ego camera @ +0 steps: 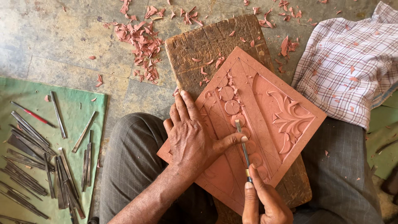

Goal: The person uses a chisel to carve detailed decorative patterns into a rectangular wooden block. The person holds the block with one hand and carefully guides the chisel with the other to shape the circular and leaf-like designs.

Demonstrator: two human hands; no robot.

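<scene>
The reddish carved panel lies on an old wooden board over the person's lap. The right hand pinches a thin chisel; the left hand lies flat, thumb touching the blade. Red chips dot the far stone floor.

We see no packages, labels, signs or screens anywhere in the frame, from upper left to lower right.

Panel: reddish wood, matt, smooth-cut with carved relief.
Board: dark wood, rough, worn, cracked.
Chisel: thin metal blade, dull sheen.
Tools: grey metal, matt.
Mat: green cloth.
Shirt: checked cloth.
Floor: rough stone.
</scene>
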